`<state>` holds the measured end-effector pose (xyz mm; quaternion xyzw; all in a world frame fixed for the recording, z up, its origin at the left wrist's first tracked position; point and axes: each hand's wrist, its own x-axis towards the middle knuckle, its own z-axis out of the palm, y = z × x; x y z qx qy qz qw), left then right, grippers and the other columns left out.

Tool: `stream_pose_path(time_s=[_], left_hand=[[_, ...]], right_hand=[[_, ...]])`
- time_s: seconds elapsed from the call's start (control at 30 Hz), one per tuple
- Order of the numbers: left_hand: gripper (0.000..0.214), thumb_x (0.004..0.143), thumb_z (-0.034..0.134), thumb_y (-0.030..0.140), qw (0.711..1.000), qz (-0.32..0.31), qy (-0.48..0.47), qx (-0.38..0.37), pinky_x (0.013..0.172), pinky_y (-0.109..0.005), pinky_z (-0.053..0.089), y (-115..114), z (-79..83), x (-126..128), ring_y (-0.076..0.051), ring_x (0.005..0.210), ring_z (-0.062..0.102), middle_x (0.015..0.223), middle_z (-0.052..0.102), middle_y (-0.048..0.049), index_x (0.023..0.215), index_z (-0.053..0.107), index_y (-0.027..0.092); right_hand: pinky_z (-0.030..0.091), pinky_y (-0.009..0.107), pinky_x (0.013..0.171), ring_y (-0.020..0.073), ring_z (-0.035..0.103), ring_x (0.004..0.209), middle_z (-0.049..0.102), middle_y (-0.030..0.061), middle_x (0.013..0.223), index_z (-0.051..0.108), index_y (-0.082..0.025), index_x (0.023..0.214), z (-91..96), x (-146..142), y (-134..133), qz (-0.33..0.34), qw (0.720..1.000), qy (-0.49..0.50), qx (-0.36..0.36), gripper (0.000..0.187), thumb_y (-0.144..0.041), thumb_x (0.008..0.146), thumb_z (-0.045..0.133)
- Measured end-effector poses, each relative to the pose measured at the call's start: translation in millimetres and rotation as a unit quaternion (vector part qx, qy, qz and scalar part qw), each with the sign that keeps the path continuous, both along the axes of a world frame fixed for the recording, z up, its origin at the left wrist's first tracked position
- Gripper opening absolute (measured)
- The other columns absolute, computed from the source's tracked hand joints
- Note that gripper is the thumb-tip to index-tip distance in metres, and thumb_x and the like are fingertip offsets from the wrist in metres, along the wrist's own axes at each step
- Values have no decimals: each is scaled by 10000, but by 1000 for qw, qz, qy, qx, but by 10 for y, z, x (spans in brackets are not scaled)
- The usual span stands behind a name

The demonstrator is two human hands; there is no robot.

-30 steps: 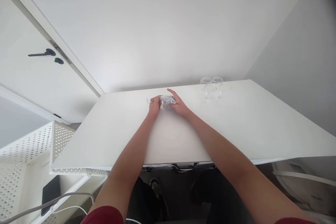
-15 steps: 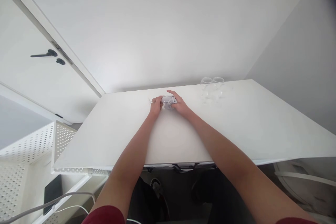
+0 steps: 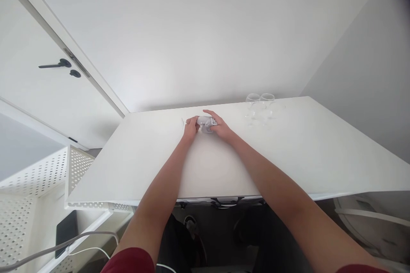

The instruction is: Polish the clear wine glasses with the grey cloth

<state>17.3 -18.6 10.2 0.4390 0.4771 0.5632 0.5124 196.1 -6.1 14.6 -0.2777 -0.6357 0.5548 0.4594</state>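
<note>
Over the middle of the white table, my left hand (image 3: 191,128) is closed around a clear wine glass (image 3: 207,130) that is tilted onto its side. The glass's foot appears to the left of that hand, and its bowl points right. My right hand (image 3: 221,127) presses a crumpled light grey cloth (image 3: 209,123) against the bowl, its thumb and fingers bent round the cloth and the index finger stretched out beyond. Fingers and cloth hide much of the bowl.
Two clear stemmed glasses (image 3: 267,99) stand upright toward the table's back right, near the wall. A white perforated rack (image 3: 81,166) adjoins the left end of the white table (image 3: 307,149). A grey cable (image 3: 64,243) runs at lower left, by a dark flat device (image 3: 66,232).
Both hands keep nearly the same place and grip on the glass and cloth. The whole view has shifted very slightly.
</note>
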Motion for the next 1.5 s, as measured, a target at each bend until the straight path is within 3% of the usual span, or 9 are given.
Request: stream_pose_path(time_s=[0.13,0.23,0.37,0.6,0.77,0.93,1.17,1.3,1.5], left_hand=[[375,907,624,394,1000,19,18,14,457,-256,187,18,-23,-10,-87,492,261,555,312,31,630,463,199],[377,902,629,387,1000,22,7,10,446,-255,169,36,-24,-6,-79,473,239,552,301,33,617,469,198],[317,909,606,399,1000,18,-17,5,438,-250,157,41,-9,2,-75,464,230,556,316,37,676,561,188],[251,865,598,316,1000,25,-15,1,449,-227,173,29,-3,11,-72,477,266,561,339,41,666,532,177],[321,837,627,281,998,46,-39,0,444,-233,161,50,10,-4,-63,461,227,539,336,43,588,445,188],[285,848,629,326,998,34,-43,5,442,-246,151,45,22,2,-67,458,210,542,337,47,634,499,190],[235,869,598,371,1000,25,-3,2,461,-237,184,34,4,13,-82,487,302,581,403,31,754,620,167],[245,846,620,326,999,37,-10,-2,462,-233,171,35,8,15,-75,490,266,576,348,36,668,538,179],[338,851,615,335,1000,25,8,-1,460,-239,158,30,30,12,-74,489,219,560,315,35,592,452,193]], right_hand=[[449,315,742,246,601,933,713,9,1030,683,-265,1255,21,15,-6,47,997,37,-45,744,-137,530,577],[410,301,651,215,571,770,652,-8,805,671,-263,1179,-14,39,36,2,991,91,-95,671,-152,525,568],[392,287,622,192,527,713,581,-25,733,657,-283,1179,-54,45,77,-63,985,119,-106,670,-157,528,561],[456,285,753,231,600,996,707,0,1171,691,-282,1282,25,-3,-13,52,998,26,-37,794,-135,512,566],[414,275,640,199,560,776,649,-12,815,700,-255,1151,6,38,29,3,990,88,-106,666,-149,509,559],[388,259,606,171,512,710,567,-31,737,686,-277,1164,-28,40,60,-46,987,112,-109,674,-144,516,557],[467,273,710,232,613,985,706,5,1194,651,-311,1362,35,8,-26,72,994,48,-66,874,-118,513,574],[433,261,664,204,596,844,702,-5,934,650,-281,1312,43,42,-15,67,988,79,-111,833,-117,500,566],[345,252,566,172,494,684,556,-33,724,653,-264,1048,-8,47,54,-46,987,100,-121,588,-154,482,538]])
